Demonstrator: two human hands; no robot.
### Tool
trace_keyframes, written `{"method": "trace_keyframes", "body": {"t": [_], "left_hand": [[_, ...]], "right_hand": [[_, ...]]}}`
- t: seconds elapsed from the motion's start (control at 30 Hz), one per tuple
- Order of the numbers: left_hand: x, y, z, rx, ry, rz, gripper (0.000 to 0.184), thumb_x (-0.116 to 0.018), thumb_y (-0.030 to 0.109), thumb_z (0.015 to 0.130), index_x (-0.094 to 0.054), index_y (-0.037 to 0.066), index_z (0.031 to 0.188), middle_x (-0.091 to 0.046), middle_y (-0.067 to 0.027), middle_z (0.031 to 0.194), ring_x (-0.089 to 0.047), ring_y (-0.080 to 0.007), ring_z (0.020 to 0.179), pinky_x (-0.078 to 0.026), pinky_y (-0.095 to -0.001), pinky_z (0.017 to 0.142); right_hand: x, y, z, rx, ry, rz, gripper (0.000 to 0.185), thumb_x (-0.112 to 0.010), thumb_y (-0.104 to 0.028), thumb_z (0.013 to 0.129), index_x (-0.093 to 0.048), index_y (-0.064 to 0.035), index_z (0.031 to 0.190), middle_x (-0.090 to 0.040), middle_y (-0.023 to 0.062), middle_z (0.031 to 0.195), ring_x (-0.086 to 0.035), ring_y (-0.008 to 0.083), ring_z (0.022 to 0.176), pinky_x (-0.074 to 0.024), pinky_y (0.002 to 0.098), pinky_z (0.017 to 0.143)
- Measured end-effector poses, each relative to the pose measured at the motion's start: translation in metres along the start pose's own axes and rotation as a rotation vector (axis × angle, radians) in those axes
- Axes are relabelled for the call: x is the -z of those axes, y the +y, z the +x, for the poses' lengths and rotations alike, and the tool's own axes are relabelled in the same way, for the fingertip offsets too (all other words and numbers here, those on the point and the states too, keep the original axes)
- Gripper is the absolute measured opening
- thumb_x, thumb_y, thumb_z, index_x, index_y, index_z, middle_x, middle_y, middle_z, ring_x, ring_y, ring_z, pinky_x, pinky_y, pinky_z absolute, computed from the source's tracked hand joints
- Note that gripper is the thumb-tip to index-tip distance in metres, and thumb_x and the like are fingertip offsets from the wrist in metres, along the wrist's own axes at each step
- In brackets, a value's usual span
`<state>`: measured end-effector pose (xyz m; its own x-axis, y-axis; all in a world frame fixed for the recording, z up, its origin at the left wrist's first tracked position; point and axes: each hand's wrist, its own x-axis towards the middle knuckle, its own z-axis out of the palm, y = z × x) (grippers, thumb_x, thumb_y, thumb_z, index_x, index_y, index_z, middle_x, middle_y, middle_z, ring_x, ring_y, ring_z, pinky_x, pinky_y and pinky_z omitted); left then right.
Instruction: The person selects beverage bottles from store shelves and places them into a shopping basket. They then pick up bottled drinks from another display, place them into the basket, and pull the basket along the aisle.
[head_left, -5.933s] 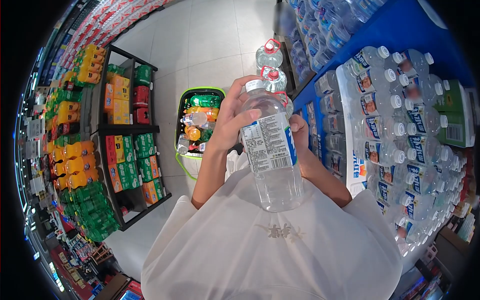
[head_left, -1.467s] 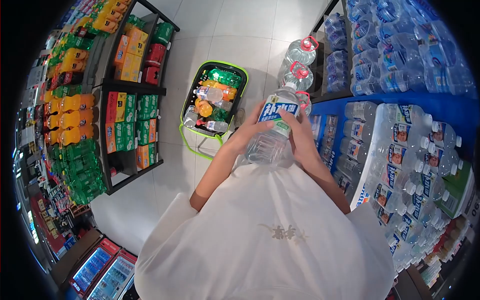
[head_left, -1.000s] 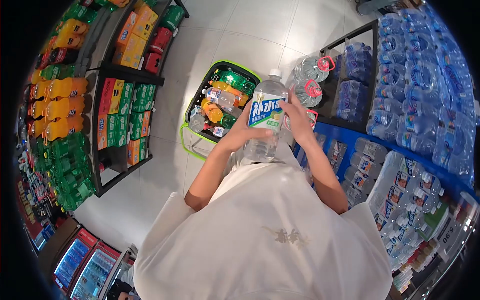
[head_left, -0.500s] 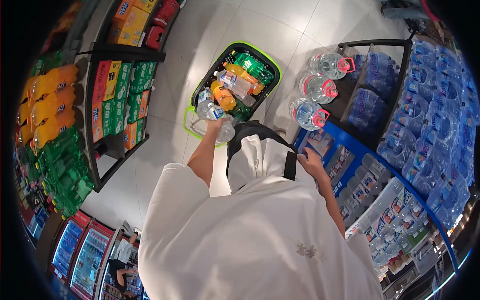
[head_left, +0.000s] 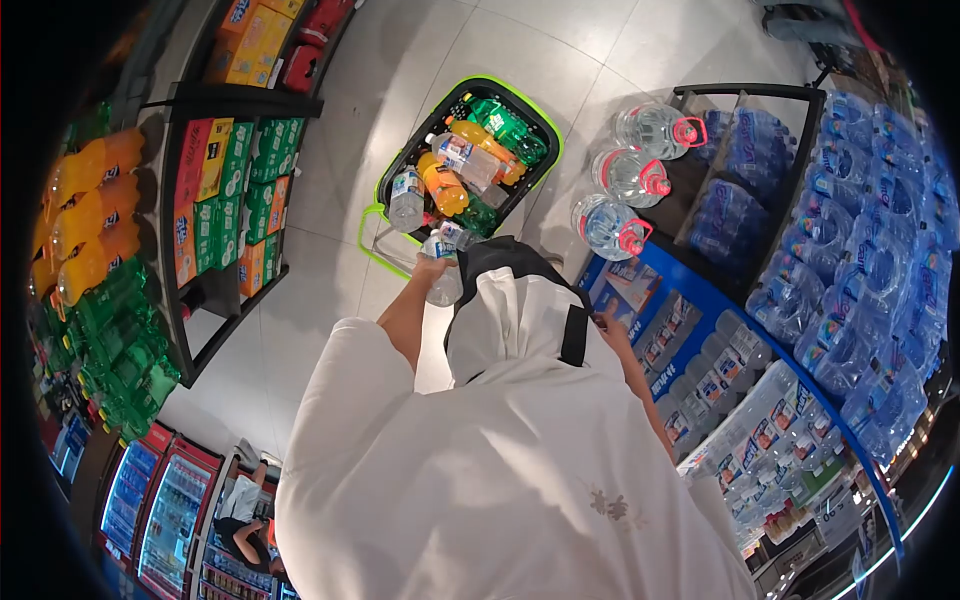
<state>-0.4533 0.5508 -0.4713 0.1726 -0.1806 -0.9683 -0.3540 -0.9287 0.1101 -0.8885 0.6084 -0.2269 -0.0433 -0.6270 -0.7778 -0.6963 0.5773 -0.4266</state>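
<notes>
My left hand (head_left: 431, 270) is closed around a clear plastic water bottle (head_left: 443, 290) just outside the near end of the shopping basket (head_left: 556, 160). The basket has a green rim and stands on the floor. Inside it lie a clear bottle (head_left: 406, 203) on the left, a large labelled bottle (head_left: 468, 158), an orange soda bottle (head_left: 443, 186) and a green soda bottle (head_left: 502, 126). Another small clear bottle (head_left: 458, 236) lies at the near rim, beside my left hand. My right hand (head_left: 609, 328) hangs by my right side, close to the blue display; its fingers are partly hidden.
Large water jugs with pink handles (head_left: 629, 177) stand right of the basket, before wrapped water packs (head_left: 757, 145). A blue display rack (head_left: 690, 320) with bottles is on my right. Drink cartons (head_left: 236, 165) fill the left shelf. A person (head_left: 243, 510) is near the fridges.
My left hand and its bottle have shifted slightly toward me, away from the basket's inside. My right hand has moved slightly left, and the view has shifted a little.
</notes>
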Motion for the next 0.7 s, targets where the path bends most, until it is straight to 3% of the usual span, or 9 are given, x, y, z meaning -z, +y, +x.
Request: {"method": "trace_keyframes", "body": {"t": [0.13, 0.17, 0.27, 0.37, 0.57, 0.63, 0.7], "left_hand": [[0.016, 0.04, -0.024, -0.059, 0.083, -0.206, 0.112, -0.085, 0.033, 0.055, -0.024, -0.003, 0.142, -0.054, -0.0234, 0.129, -0.058, -0.0333, 0.114, -0.046, -0.0387, 0.097], [0.009, 0.033, 0.012, -0.036, 0.122, -0.24, 0.11, -0.085, 0.03, 0.056, -0.026, -0.004, 0.142, -0.056, -0.0213, 0.126, -0.059, -0.0307, 0.111, -0.047, -0.0385, 0.095], [0.002, 0.051, 0.041, 0.037, 0.026, -0.294, 0.081, -0.082, 0.039, 0.063, -0.05, 0.0, 0.127, -0.061, -0.016, 0.119, -0.063, -0.0292, 0.105, -0.049, -0.0428, 0.092], [-0.016, 0.069, 0.045, 0.267, -0.011, -0.535, 0.06, -0.073, 0.041, 0.074, -0.059, 0.006, 0.121, -0.064, -0.015, 0.116, -0.063, -0.0304, 0.103, -0.049, -0.0449, 0.093], [-0.071, 0.029, 0.092, 0.169, -0.309, -1.177, 0.044, -0.059, 0.039, 0.087, -0.059, 0.01, 0.12, -0.065, -0.0138, 0.114, -0.063, -0.035, 0.104, -0.048, -0.0495, 0.095], [-0.075, 0.027, 0.082, 0.133, -0.398, -1.33, 0.047, -0.063, 0.035, 0.085, -0.054, 0.011, 0.125, -0.064, -0.014, 0.114, -0.062, -0.0355, 0.105, -0.05, -0.0506, 0.092], [-0.07, 0.032, 0.067, 0.092, -0.477, -1.433, 0.068, -0.074, 0.027, 0.078, -0.042, 0.01, 0.135, -0.061, -0.0148, 0.115, -0.062, -0.0351, 0.107, -0.053, -0.0513, 0.085]], "right_hand": [[-0.009, 0.025, 0.005, 0.053, 0.027, 0.042, 0.036, -0.066, -0.025, 0.087, -0.06, -0.0039, 0.115, -0.07, 0.016, 0.098, -0.069, 0.0242, 0.09, -0.0534, 0.0341, 0.08], [-0.009, 0.023, 0.004, 0.039, 0.023, 0.04, 0.036, -0.066, -0.025, 0.087, -0.06, -0.004, 0.115, -0.07, 0.0158, 0.098, -0.069, 0.0239, 0.09, -0.0534, 0.0339, 0.081], [-0.015, 0.034, 0.0, 0.054, 0.007, 0.072, 0.035, -0.066, -0.025, 0.087, -0.06, -0.0043, 0.114, -0.07, 0.0152, 0.099, -0.069, 0.0233, 0.09, -0.0533, 0.0336, 0.08], [-0.007, 0.02, -0.01, -0.01, -0.063, -0.002, 0.035, -0.061, -0.025, 0.092, -0.058, -0.0037, 0.119, -0.068, 0.0157, 0.105, -0.068, 0.0237, 0.094, -0.0521, 0.0335, 0.082], [-0.011, 0.045, -0.025, -0.01, -0.038, 0.106, 0.034, -0.06, -0.026, 0.092, -0.058, -0.0046, 0.118, -0.068, 0.0144, 0.106, -0.067, 0.0229, 0.096, -0.051, 0.0324, 0.082], [-0.011, 0.043, -0.03, -0.03, -0.016, 0.12, 0.033, -0.06, -0.026, 0.091, -0.059, -0.0053, 0.116, -0.069, 0.0133, 0.104, -0.068, 0.0221, 0.096, -0.0511, 0.0321, 0.081], [-0.004, 0.037, -0.034, -0.058, -0.017, 0.059, 0.033, -0.06, -0.026, 0.091, -0.059, -0.006, 0.117, -0.069, 0.013, 0.106, -0.068, 0.0218, 0.096, -0.0509, 0.0321, 0.082]]}}
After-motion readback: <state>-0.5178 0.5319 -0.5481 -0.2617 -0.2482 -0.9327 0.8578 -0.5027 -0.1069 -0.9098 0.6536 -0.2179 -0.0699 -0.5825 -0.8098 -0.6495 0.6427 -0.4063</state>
